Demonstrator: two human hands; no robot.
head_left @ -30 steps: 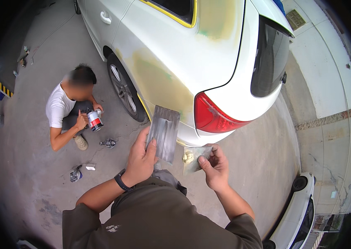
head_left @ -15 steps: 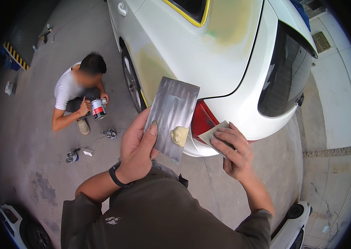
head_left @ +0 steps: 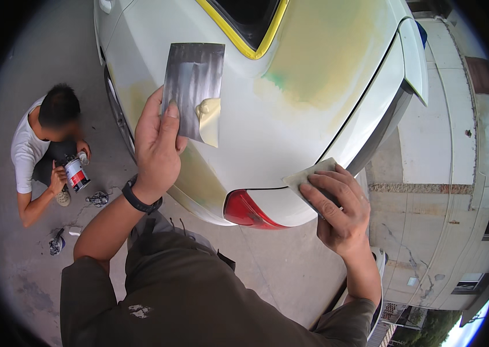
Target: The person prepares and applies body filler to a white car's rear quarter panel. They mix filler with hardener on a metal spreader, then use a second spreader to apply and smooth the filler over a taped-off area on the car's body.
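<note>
My left hand [head_left: 158, 153] grips a flat grey metal plate [head_left: 189, 78] by its lower left edge, thumb on top. On the plate's lower right corner sits cream-coloured filler putty [head_left: 208, 115], a lump above and a smoother layer below. My right hand [head_left: 344, 211] pinches a thin, pale putty spreader [head_left: 305, 173], fingers over its face, apart from the plate. Both hands are over the rear corner of a white car [head_left: 227, 139]. A large yellowish filler patch [head_left: 319, 52] with a greenish spot covers the panel beyond.
Yellow tape [head_left: 245, 47] edges the car's side window. The red tail light [head_left: 247, 209] is below my hands. At left a crouching person [head_left: 30, 150] holds a can [head_left: 76, 174]. Small items [head_left: 97, 199] lie on the floor nearby. A pale wall [head_left: 429, 133] stands at right.
My view has shifted toward the car's side panel, so the crouching person appears further left. The plate is higher and further left in view. The putty's lower part looks more spread toward the corner.
</note>
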